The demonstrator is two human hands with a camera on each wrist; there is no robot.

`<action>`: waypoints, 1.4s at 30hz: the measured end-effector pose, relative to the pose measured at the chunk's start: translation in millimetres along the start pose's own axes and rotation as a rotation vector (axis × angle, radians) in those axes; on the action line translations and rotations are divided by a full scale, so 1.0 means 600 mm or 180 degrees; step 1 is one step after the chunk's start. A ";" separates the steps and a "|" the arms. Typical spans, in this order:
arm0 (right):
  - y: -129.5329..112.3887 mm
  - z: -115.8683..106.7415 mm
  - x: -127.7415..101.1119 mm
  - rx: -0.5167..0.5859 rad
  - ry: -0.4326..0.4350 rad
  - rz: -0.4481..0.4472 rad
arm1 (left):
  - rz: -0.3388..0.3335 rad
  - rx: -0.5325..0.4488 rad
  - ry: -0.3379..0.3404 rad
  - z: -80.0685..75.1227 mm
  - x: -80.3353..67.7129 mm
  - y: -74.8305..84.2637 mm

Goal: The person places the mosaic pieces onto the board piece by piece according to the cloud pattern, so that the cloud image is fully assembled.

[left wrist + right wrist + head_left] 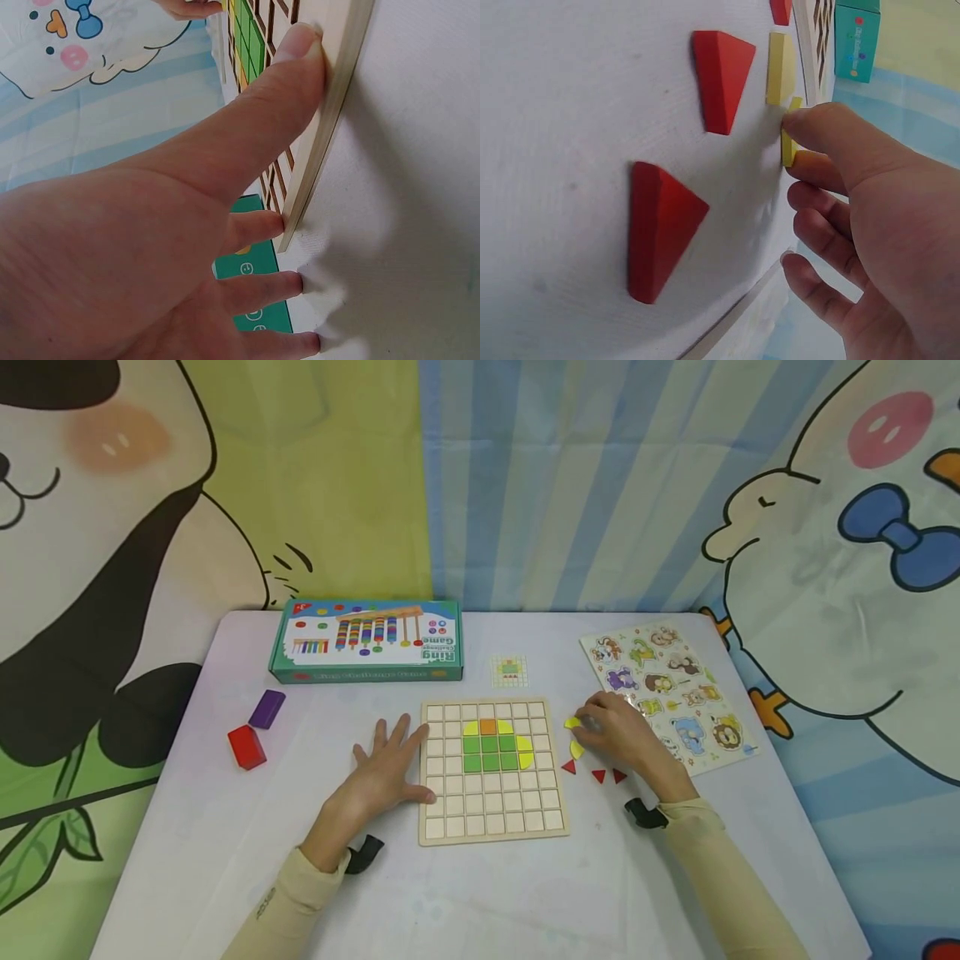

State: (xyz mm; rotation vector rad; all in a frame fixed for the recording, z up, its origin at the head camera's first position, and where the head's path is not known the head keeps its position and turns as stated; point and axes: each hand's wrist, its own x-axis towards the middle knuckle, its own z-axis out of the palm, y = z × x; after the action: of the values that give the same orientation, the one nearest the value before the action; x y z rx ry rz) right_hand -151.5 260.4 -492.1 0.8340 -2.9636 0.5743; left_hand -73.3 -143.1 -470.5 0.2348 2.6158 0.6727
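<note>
A wooden grid board (495,822) lies on the table, bearing several green squares (490,762), one orange square (488,727) and a few curved yellow pieces (526,752). With fingers spread, my left hand (378,777) rests at the board's left side, thumb and index finger touching its edge. Right of the board, my right hand (626,735) pinches a yellow curved piece (788,142) between thumb and index finger, close to the tabletop. Another yellow piece (780,69) lies beside it. Three red triangles (597,776) are scattered nearer to me.
Behind the board lies a small pattern card (509,671). A green Ring Challenge Game box (367,643) stands back left, with a purple block (267,709) and a red block (247,747) before it. An animal picture sheet (705,727) lies partly under my right hand.
</note>
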 end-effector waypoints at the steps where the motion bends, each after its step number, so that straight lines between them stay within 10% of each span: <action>1: 0.000 0.000 0.000 -0.0025 0.0022 -0.0020 | -0.0001 0.0001 0.0000 0.000 0.000 0.000; 14: -0.025 -0.012 0.024 -0.0145 0.0332 -0.0440 | -0.0019 0.0004 -0.0017 -0.002 -0.002 0.001; 42: -0.232 0.063 0.143 -0.0104 0.0056 -0.1574 | -0.0008 -0.0014 -0.0034 -0.001 -0.001 -0.003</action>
State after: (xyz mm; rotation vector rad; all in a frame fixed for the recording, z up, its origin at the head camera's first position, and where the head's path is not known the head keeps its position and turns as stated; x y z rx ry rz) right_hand -151.5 93.7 -469.9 1.4755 -2.5849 0.4943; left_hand -73.2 -144.7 -470.7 0.2332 2.6036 0.6745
